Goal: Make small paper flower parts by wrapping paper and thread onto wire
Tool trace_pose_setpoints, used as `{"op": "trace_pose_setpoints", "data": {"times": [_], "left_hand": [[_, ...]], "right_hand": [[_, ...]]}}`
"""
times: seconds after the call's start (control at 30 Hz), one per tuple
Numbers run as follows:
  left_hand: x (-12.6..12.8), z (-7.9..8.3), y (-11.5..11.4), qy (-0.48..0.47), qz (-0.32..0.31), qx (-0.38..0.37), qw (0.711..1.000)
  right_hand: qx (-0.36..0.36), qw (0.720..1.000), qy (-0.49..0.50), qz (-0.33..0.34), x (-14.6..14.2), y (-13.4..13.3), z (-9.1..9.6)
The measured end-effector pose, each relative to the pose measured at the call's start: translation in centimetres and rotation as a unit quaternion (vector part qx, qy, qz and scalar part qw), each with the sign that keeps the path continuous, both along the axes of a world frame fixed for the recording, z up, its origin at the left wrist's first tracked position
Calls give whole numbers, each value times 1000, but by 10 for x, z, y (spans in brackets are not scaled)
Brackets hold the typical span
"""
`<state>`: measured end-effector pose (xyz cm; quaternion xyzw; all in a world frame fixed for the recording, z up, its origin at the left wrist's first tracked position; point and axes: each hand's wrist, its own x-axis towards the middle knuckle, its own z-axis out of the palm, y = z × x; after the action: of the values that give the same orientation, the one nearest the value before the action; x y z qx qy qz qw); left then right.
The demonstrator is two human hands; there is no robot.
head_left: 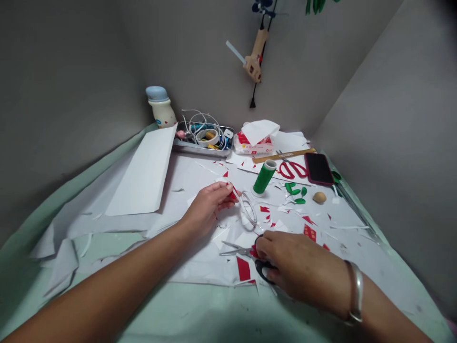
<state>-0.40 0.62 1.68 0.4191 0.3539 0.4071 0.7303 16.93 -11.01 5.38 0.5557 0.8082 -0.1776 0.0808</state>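
Red paper is what both hands are busy with. The left hand [207, 207] pinches a small red paper piece [233, 195] between thumb and fingertips, just above the sheet. The right hand [300, 267] has its fingers curled over the black handles of the scissors [237, 249], which rest on the white paper with the blades slightly apart, pointing left.

The cutting looks well under way. Red scraps [307, 220] are strewn across the middle of the surface, and several green leaf shapes [294, 189] lie finished near a green spool [264, 177]. A larger red strip [243, 269] beside the scissors appears uncut, so some paper seems left to work. A clear loop [249, 211], perhaps tape, lies between the hands.

White paper sheets [146, 171], some slit and crumpled, cover a pale green tabletop [178, 314]. Along the back edge stand a capped bottle [160, 107], a metal tray [200, 147] of cables and tape, and a tissue pack [255, 140]. To their right lie a wooden ruler [283, 156], red-handled scissors [293, 169] and a dark phone [318, 168]. Plain grey walls close the corner, and a glue gun [254, 57] hangs on the back one.
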Motion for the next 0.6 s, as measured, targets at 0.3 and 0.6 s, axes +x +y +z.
{"op": "trace_pose_setpoints", "data": {"times": [0.3,0.6], "left_hand": [[-3,-3,3,-35,-29,-33,998],[-3,-2,3,-78,-49,-16,996]], "right_hand": [[-2,1000,-21,11,0,2,-3],[-19,998,-52,9,1,7,-5]]}}
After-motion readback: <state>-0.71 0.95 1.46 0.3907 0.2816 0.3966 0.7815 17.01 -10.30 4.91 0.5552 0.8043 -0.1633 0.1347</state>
